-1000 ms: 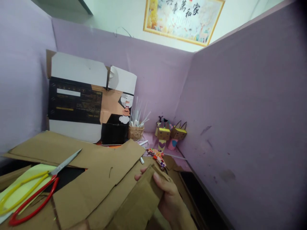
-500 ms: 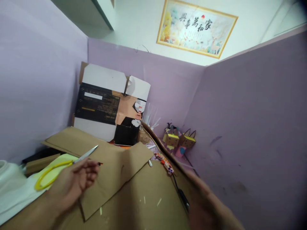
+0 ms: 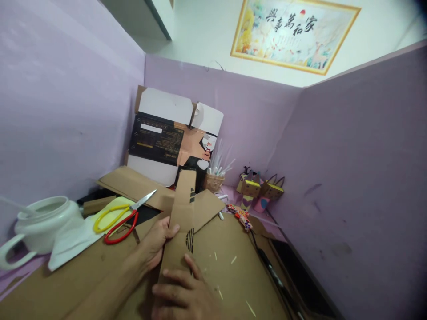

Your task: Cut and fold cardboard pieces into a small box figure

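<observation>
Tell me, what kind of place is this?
It's probably a little craft corner. I can see scissors, small cardboard figures and a strip of cardboard in the person's left hand, with the right hand resting on it.

the scene is evenly lit, with the greatest brightness seen on the white wall [image 3: 200, 26] at the top, where the framed picture [image 3: 295, 33] is slightly washed out. a pale sheen is spread over the left partition [image 3: 73, 111], while the right partition [image 3: 367, 178] is left in duller, greyer shade. soft shadow is gathered low between the hands. the right hand [image 3: 187, 289] is slightly blurred, and small print on the carton [image 3: 160, 138] cannot be read. straight lines are stretched toward the margins, and the upper right corner is darkened.
</observation>
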A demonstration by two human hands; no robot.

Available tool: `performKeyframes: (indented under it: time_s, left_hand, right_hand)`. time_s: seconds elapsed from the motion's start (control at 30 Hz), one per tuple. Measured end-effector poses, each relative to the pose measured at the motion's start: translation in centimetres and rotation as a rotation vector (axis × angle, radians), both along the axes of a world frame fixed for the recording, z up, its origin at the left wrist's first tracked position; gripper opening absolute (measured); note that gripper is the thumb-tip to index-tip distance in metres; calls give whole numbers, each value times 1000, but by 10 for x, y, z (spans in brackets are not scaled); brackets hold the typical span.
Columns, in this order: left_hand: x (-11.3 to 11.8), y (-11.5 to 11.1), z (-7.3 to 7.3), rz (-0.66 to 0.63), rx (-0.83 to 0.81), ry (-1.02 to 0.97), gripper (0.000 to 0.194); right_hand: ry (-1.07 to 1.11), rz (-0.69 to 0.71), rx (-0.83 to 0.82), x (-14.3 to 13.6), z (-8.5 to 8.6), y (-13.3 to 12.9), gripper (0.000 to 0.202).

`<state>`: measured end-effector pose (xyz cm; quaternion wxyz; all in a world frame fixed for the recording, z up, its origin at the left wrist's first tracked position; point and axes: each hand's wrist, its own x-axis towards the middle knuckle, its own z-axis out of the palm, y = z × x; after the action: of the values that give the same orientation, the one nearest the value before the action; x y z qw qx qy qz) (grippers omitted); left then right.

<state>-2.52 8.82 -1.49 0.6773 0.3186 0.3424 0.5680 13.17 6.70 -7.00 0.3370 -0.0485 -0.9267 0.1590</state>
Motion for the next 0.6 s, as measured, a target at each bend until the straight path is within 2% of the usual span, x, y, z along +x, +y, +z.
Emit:
performKeyframes:
  time_s: [0.07, 0.13, 0.23, 0.27, 0.3, 0.33, 0.4, 0.5, 0.6]
  left_hand:
    - [-1, 2, 0, 29, -6, 14, 34]
    - [-1, 0, 4, 15, -1, 34, 38]
    - [4, -9, 11, -160, 32, 72, 43]
    - [7, -13, 12, -247, 41, 95, 42]
    - [12, -18, 13, -332, 46, 127, 41]
    - [17, -23, 12, -406, 47, 167, 40]
    - [27, -33, 10, -503, 67, 269, 40]
    - [37, -43, 7, -535, 145, 434, 39]
    - [38, -47, 4, -495, 206, 550, 39]
  right_hand:
    - [12, -19, -103, 11, 14, 0, 42]
    - [170, -106, -282, 20, 26, 1, 34]
    - [610, -404, -789, 28, 39, 8, 26]
    - [759, -453, -994, 30, 43, 12, 23]
    - [881, -420, -1188, 32, 47, 16, 24]
    - [939, -320, -1361, 34, 50, 21, 26]
    - [1018, -120, -1577, 40, 55, 29, 36]
    - [1109, 52, -1666, 50, 56, 35, 45]
    - [1167, 66, -1652, 54, 55, 35, 41]
